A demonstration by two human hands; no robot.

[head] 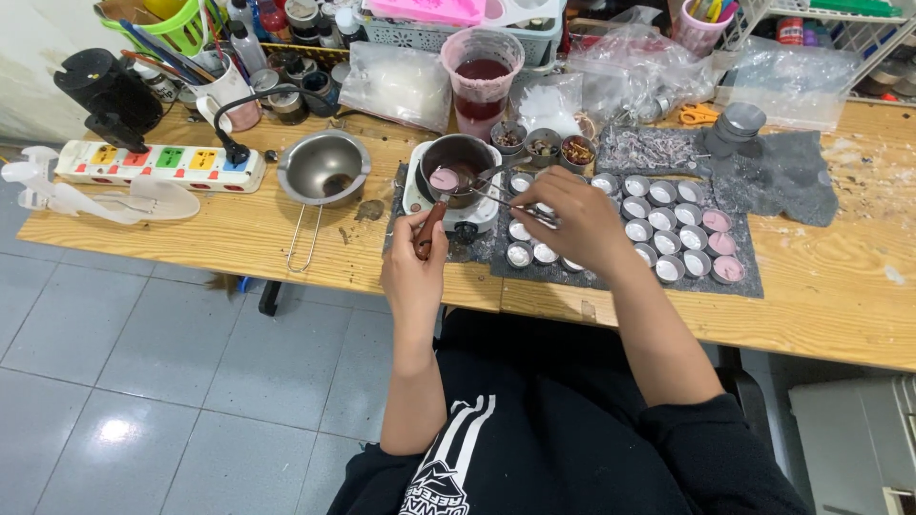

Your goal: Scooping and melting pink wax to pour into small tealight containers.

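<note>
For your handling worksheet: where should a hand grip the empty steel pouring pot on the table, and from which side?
Grip the empty steel pouring pot by its long wire handle, coming from the table's near edge. The handle points toward the person, clear of the power strip beside the bowl.

Clear plastic bags (396, 81) at table back, more crumpled ones (792, 76) far right.
</note>
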